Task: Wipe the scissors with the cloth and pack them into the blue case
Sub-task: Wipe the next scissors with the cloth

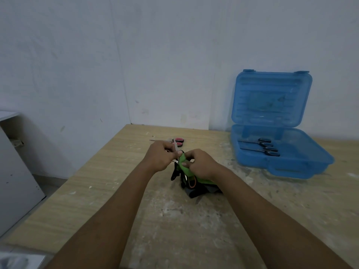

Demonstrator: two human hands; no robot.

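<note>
The left hand [160, 159] is curling its fingers round a pair of black-handled steel scissors [175, 147], and the right hand [200, 165] is pinching a bright green cloth [182, 162] against them, just above the scuffed wooden table [97, 181]. A red-handled pair [178, 140] is lying just behind the hands. Well to the right, the open translucent blue plastic case [291, 165] is holding two more black-handled pairs [264, 141]
</note>
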